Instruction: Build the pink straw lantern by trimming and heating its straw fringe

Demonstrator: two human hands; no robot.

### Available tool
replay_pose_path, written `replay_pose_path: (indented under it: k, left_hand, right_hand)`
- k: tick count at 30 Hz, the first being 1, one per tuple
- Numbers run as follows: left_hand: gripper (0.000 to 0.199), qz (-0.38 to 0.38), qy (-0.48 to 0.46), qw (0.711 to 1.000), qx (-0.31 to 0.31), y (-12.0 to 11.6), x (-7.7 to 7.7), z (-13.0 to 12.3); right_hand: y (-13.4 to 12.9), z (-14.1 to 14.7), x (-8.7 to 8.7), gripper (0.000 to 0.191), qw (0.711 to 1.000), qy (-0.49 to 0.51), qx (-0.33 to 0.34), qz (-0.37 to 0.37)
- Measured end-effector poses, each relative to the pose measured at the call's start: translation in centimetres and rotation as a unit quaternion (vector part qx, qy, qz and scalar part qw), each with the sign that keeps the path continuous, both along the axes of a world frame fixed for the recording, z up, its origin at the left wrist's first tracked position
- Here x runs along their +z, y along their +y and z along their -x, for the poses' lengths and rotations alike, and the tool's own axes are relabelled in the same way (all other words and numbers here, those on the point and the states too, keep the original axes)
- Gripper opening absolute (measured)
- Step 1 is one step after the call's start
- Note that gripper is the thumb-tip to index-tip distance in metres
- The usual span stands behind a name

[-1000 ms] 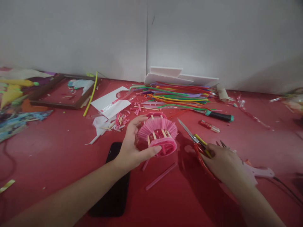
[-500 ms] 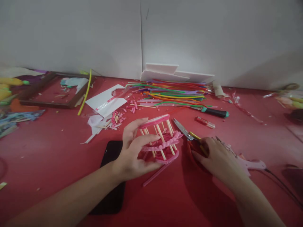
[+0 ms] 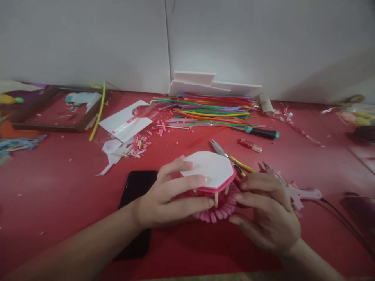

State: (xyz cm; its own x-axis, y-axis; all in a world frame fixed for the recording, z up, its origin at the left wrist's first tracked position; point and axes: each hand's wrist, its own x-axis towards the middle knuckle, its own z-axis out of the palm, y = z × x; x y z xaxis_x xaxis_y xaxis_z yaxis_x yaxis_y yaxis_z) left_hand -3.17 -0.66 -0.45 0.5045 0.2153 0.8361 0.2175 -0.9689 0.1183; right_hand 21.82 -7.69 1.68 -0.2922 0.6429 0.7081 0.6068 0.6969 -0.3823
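Observation:
A pink craft model (image 3: 208, 170) with a white octagonal top, short wooden sticks beneath it and a pink fringed ring is upright in the middle. My left hand (image 3: 172, 193) grips it from the left, fingers across the white top and the side. At its right, my right hand (image 3: 266, 210) has its fingers curled at the pink fringe; thumb and fingertips are near or on its edge. Just behind the model lie pliers (image 3: 219, 148) and yellow-handled scissors or a tool (image 3: 241, 164), partly hidden by my right hand and the model.
A black phone (image 3: 136, 195) lies under my left forearm. Coloured pipe cleaners (image 3: 213, 109), a black-handled cutter (image 3: 263, 133) and a red screwdriver (image 3: 250, 145) are further back. Pink scraps (image 3: 140, 143) lie left, a brown frame (image 3: 52, 127) far left, a pink glue gun (image 3: 304, 194) right.
The model has been tilted so its white top faces up towards me. My right hand has left the yellow-handled tool and moved left to the model's fringe.

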Motion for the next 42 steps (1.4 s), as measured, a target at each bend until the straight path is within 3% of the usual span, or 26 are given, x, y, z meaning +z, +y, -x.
replay_pose_path:
  k: [14,23,26,28,30,35,37,39,42]
  left_hand:
    - [0.018,0.013,-0.005,1.0,-0.023,0.1,-0.3,0.2]
    - [0.052,0.062,0.023,0.996,-0.067,0.7,-0.1,0.2]
    - [0.083,0.152,-0.025,0.987,-0.054,0.9,-0.8,0.1]
    - [0.098,0.232,-0.087,0.968,-0.04,1.2,-1.5,0.1]
    - [0.098,0.324,-0.139,0.934,-0.056,1.4,-1.9,0.1]
    - [0.068,0.58,-0.241,0.767,-0.133,1.5,-1.5,-0.3]
    - [0.065,0.63,-0.258,0.719,-0.14,1.5,-1.2,-0.5]
    - [0.06,0.657,-0.27,0.691,-0.137,1.5,-0.9,-0.7]
    - [0.057,0.69,-0.293,0.646,-0.145,1.6,-0.7,-0.6]
  right_hand:
    - [0.4,-0.3,0.1,0.015,1.0,-0.007,0.013,-0.007]
    - [0.6,-0.1,-0.4,0.012,0.999,0.023,0.025,0.012]
    - [0.4,-0.4,-1.2,0.038,0.996,0.073,0.009,0.053]
    - [0.3,-0.5,-1.7,0.053,0.99,0.109,-0.025,0.087]
    - [0.3,-0.7,-2.1,0.051,0.984,0.115,-0.06,0.119]
    - [0.6,-0.3,-2.1,0.048,0.985,0.061,-0.068,0.149]
    - [0.6,0.0,-2.1,0.041,0.987,0.059,-0.057,0.139]
    - [0.5,0.2,-2.3,0.037,0.988,0.055,-0.062,0.129]
    - [0.3,0.3,-2.8,0.047,0.984,0.071,-0.067,0.149]
